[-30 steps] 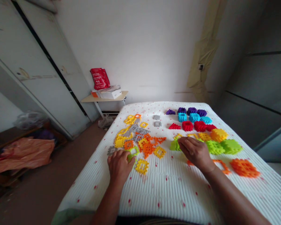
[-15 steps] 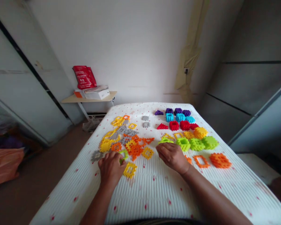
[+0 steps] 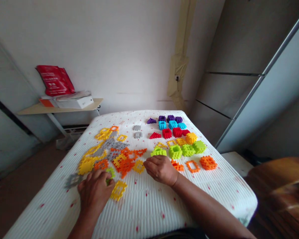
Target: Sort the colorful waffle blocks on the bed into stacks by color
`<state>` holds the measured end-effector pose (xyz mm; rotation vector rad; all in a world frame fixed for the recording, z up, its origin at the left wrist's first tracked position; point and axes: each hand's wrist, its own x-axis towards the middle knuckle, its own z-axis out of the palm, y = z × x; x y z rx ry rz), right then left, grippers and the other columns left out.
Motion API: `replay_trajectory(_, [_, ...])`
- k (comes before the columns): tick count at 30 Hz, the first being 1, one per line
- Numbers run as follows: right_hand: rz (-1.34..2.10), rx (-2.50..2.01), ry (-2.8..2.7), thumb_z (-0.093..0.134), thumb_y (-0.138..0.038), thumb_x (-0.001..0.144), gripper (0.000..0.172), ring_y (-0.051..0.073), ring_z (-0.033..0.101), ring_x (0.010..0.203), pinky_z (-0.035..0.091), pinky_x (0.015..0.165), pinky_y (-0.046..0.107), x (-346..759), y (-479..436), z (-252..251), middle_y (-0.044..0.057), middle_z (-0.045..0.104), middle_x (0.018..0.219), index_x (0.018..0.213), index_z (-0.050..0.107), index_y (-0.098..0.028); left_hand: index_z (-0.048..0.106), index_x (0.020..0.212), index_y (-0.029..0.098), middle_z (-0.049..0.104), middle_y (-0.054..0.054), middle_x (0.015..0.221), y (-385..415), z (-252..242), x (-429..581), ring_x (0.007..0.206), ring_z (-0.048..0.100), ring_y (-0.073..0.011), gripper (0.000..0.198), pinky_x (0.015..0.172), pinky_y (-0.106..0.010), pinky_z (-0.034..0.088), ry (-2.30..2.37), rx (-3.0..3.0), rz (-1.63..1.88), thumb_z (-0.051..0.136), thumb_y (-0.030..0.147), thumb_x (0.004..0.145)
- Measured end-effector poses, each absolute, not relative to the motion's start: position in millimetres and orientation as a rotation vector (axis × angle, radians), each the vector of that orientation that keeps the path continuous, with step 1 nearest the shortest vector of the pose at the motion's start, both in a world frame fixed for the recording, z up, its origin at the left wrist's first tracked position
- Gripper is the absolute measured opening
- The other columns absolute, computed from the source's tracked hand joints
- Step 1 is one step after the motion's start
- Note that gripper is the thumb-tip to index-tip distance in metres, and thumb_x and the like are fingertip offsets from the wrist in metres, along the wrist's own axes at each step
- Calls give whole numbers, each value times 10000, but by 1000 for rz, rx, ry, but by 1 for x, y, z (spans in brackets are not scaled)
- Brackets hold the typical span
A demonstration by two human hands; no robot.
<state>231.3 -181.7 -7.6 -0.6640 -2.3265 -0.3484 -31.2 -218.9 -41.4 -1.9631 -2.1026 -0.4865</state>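
My left hand has its fingers curled and its thumb at the edge of a lime green lattice tile, apparently pinching it. A square yellow window tile lies just right of that thumb. Low over the bed, my right hand is closed with its fingertips pressed together; whatever it may hold is hidden. Left of its fingertips lies a yellow frame tile; behind its knuckles sits a lime green triangular stack. An orange stack lies by the right wrist.
Mixed orange tiles, grey tiles and yellow tiles are heaped at left. Colour-sorted rows stand at right: purple, cyan, red, lime green, orange. A side table holds a red bag.
The view has turned right, so the bed and tiles appear further left. My right hand has shifted left, away from the orange stack. My left hand stays by the lime green tile.
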Motion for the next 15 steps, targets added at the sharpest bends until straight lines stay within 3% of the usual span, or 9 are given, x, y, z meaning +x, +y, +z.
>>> replay_trajectory(5, [-331, -637, -2316, 394, -171, 911, 188, 135, 582, 628, 446, 584, 255, 231, -181, -7, 45, 648, 729, 879, 578, -154, 646, 767, 198, 648, -83, 890, -219, -45, -35, 841, 583, -230, 155, 805, -377, 442, -1718, -1926, -1119, 518, 286, 764])
replay_trajectory(8, [-302, -620, -2300, 400, -161, 909, 185, 138, 588, 629, 458, 589, 257, 231, -182, -5, 53, 659, 745, 880, 582, -145, 639, 817, 197, 645, -69, 897, -224, -41, -30, 855, 601, -203, 156, 810, -338, 470, -1733, -1892, -1461, 517, 289, 785])
replay_trajectory(15, [-203, -641, -2285, 430, -167, 910, 162, 153, 622, 687, 491, 626, 268, 227, -184, -9, 70, 675, 815, 926, 590, -147, 633, 826, 157, 648, -8, 653, -227, -34, -5, 560, 598, -137, 291, 548, -249, 491, -2251, -1541, -2346, 608, 415, 694])
